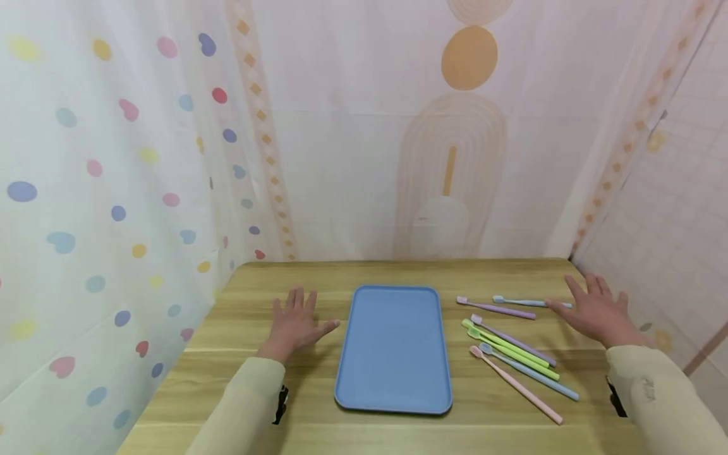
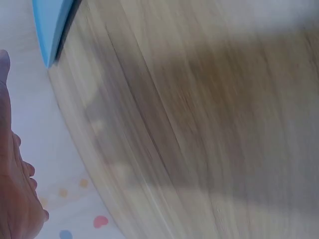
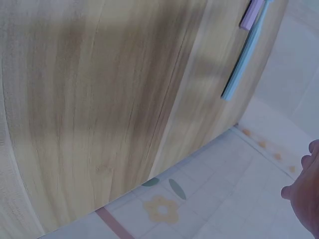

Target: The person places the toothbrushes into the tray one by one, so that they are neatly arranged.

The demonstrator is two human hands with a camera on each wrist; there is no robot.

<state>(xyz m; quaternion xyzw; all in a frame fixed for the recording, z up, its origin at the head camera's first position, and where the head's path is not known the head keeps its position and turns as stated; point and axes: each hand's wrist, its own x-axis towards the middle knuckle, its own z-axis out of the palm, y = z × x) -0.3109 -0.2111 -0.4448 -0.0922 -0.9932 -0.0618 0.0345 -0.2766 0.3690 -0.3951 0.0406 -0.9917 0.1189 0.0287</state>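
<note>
A blue tray [image 1: 394, 347] lies flat on the wooden table, its corner [image 2: 49, 30] also showing in the left wrist view. My left hand [image 1: 292, 325], fingers spread, is just left of it and holds nothing; the left wrist view shows part of that hand [image 2: 17, 184]. Right of the tray lie several toothbrushes: purple [image 1: 503, 309], green [image 1: 520, 359], blue [image 1: 540, 377] and pink [image 1: 523, 390]. My right hand [image 1: 600, 314] is spread over the table's right side, its thumb by the handle of the upper light blue toothbrush [image 1: 526, 303]; whether they touch, I cannot tell.
The wooden table [image 1: 227, 379] ends at a back edge, with a patterned curtain [image 1: 341, 158] behind it. Another curtain with coloured dots [image 1: 114, 253] hangs on the left. On the right is a sheet with a grid pattern [image 1: 677, 208].
</note>
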